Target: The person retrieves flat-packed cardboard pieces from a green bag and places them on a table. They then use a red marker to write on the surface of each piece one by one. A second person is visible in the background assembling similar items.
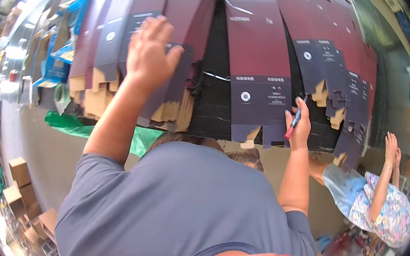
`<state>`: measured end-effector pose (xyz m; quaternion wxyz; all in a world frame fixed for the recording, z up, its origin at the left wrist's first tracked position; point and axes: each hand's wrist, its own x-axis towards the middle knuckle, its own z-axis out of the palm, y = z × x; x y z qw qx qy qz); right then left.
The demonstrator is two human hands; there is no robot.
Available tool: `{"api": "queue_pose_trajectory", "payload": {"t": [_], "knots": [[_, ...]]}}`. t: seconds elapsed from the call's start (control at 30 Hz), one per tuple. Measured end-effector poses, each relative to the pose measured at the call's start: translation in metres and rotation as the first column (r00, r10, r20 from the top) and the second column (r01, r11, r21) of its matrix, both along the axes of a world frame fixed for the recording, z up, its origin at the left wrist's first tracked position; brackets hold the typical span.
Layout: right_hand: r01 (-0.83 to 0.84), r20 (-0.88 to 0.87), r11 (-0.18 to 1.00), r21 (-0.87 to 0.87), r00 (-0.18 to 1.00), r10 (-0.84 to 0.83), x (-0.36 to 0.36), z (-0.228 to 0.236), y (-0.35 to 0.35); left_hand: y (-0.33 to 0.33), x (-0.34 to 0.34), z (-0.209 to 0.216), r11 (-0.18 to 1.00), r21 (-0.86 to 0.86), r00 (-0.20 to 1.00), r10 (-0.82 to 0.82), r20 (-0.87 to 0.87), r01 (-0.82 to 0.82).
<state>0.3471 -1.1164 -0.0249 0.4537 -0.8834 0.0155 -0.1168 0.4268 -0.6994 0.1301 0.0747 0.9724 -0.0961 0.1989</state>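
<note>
My left hand (152, 50) is raised, fingers stretched out and a little apart, over a leaning stack of flat maroon and dark-blue cartons (185, 7). Whether it touches them I cannot tell. My right hand (301, 125) is closed around a slim blue pen (295, 121) with a red end, at the near edge of the black work surface. Just left of that hand lies a single flat carton (256, 45), maroon with a dark-blue lower part and cut flaps at its near end. To the right, more flat cartons (324, 16) overlap like a fan.
A white strap (216, 76) lies on the black surface (208, 112). Green sheeting (69, 125) hangs by the near left edge, with blue packaging (56, 64) beyond. Brown boxes (19, 172) stand on the floor at left. Another person (378, 204) stands at the right, hands together.
</note>
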Motion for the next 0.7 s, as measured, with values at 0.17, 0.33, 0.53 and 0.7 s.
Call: {"api": "queue_pose_trajectory", "payload": {"t": [0.17, 0.33, 0.53, 0.7], "knots": [[0.038, 0.018, 0.996, 0.082, 0.999, -0.040, -0.015, -0.018, 0.012, 0.063, 0.028, -0.025, 0.825, 0.271, 0.714, 0.564, -0.415, -0.495], [0.042, 0.110, 0.975, 0.219, 0.992, -0.067, -0.024, -0.015, 0.014, 0.056, 0.013, -0.030, 0.836, 0.296, 0.737, 0.548, -0.394, -0.463], [0.035, 0.008, 0.985, 0.169, 0.999, -0.037, -0.030, 0.007, 0.007, 0.038, -0.026, -0.032, 0.857, 0.407, 0.819, 0.463, -0.338, -0.317], [0.020, 0.102, 0.995, 0.100, 0.994, -0.030, -0.009, 0.060, 0.044, 0.063, -0.045, -0.027, 0.996, 0.031, 0.944, 0.093, -0.318, -0.088]]}}
